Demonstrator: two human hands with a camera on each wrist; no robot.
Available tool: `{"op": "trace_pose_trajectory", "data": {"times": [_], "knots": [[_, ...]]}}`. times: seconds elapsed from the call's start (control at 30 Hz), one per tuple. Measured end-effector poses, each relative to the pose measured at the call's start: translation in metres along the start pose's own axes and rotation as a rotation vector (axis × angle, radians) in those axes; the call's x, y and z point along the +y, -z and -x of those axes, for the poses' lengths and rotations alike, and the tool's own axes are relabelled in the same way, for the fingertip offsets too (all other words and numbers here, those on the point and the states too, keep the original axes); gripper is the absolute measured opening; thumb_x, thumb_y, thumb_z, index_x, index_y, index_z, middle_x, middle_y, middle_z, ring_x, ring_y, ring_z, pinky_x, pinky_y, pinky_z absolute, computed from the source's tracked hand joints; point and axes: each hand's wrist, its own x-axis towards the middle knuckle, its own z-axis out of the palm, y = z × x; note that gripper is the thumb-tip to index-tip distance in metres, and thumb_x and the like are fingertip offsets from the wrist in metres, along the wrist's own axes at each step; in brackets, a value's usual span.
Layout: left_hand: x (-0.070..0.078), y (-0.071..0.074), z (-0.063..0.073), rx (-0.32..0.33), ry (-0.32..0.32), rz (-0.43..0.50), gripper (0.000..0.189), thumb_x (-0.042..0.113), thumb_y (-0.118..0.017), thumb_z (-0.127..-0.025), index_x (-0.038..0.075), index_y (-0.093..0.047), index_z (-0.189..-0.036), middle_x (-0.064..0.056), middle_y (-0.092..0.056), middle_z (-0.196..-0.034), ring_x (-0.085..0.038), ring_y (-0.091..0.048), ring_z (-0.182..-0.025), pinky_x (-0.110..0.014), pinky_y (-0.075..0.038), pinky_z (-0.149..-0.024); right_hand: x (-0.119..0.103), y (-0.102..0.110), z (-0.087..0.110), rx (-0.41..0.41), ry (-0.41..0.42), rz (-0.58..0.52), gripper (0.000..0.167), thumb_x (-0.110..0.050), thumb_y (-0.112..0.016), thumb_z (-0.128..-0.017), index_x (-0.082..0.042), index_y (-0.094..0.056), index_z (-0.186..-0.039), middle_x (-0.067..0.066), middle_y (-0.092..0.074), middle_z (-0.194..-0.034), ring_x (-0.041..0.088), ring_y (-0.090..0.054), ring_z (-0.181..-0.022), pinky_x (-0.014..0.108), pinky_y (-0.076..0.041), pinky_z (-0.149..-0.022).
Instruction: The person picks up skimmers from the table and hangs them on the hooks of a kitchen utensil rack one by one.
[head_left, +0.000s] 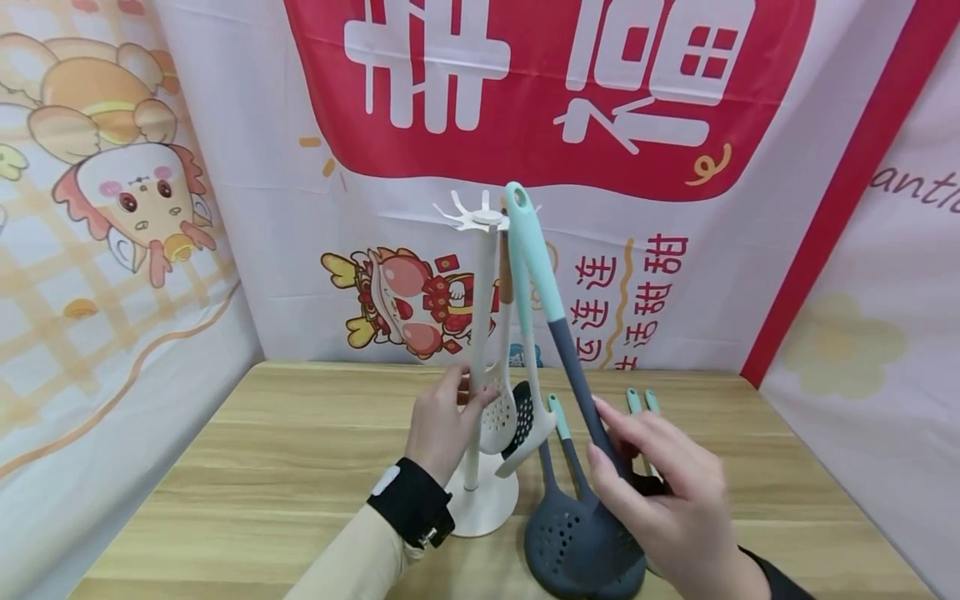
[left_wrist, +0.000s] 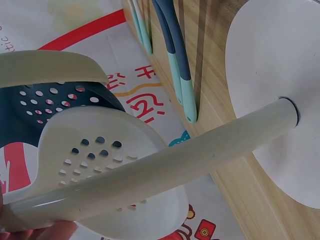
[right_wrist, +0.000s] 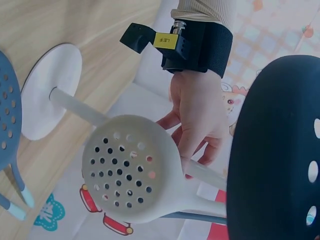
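Observation:
My left hand [head_left: 442,425] grips the pole of the white utensil stand [head_left: 482,333], which stands upright on its round base. On its hooks hang a white skimmer [right_wrist: 130,170], a dark perforated utensil [left_wrist: 55,102] and another pale utensil [head_left: 534,433]. With its fingers and thumb, my right hand [head_left: 667,492] holds a dark skimmer [head_left: 573,375] by its shaft. The mint handle end of this skimmer points up beside the stand's top hooks. Its perforated head shows at the right edge of the right wrist view, and is partly hidden in the head view.
On the wooden table [head_left: 300,433], a dark perforated utensil [head_left: 555,533] lies right of the stand's base. Other mint handles [head_left: 633,402] lie farther back on the right. A printed cloth [head_left: 420,192] hangs behind the table.

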Motion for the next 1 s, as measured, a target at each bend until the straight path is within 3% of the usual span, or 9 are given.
{"op": "trace_pose_trajectory", "data": {"times": [0.37, 0.6, 0.87, 1.0], "knots": [[0.0032, -0.0048, 0.0015, 0.011, 0.027, 0.02, 0.04, 0.028, -0.075, -0.088, 0.01, -0.061, -0.121, -0.01, -0.073, -0.104, -0.023, -0.071, -0.089, -0.04, -0.063, -0.076, 0.0002, -0.0004, 0.0027, -0.024, 0.019, 0.013, 0.035, 0.004, -0.076, -0.08, 0.004, -0.071, -0.114, 0.005, -0.063, -0.077, 0.006, -0.053, -0.071, 0.016, -0.048, -0.058], [0.005, -0.0053, 0.0023, 0.034, 0.027, 0.016, 0.04, 0.027, -0.076, -0.087, 0.009, -0.062, -0.12, -0.01, -0.073, -0.102, -0.023, -0.071, -0.087, -0.04, -0.063, -0.075, 0.0018, -0.0007, 0.0046, -0.035, -0.011, 0.031, 0.047, 0.016, -0.074, -0.07, 0.003, -0.071, -0.114, 0.004, -0.063, -0.078, 0.005, -0.053, -0.071, 0.016, -0.048, -0.059], [0.0032, -0.0065, 0.0023, 0.046, -0.003, 0.014, 0.04, 0.027, -0.076, -0.087, 0.008, -0.062, -0.119, -0.011, -0.073, -0.102, -0.023, -0.072, -0.086, -0.039, -0.063, -0.074, 0.0044, -0.0021, 0.0066, -0.037, 0.02, 0.018, 0.031, -0.011, -0.073, -0.089, 0.004, -0.07, -0.116, 0.005, -0.065, -0.081, 0.005, -0.054, -0.073, 0.015, -0.049, -0.061], [0.0023, -0.0058, 0.0024, 0.04, -0.004, 0.014, 0.04, 0.028, -0.075, -0.088, 0.008, -0.062, -0.119, -0.011, -0.073, -0.102, -0.023, -0.072, -0.086, -0.039, -0.063, -0.074, 0.003, -0.0024, 0.0084, -0.044, -0.007, 0.032, 0.034, 0.002, -0.076, -0.082, 0.003, -0.071, -0.116, 0.004, -0.065, -0.081, 0.005, -0.054, -0.072, 0.014, -0.05, -0.062]]}}
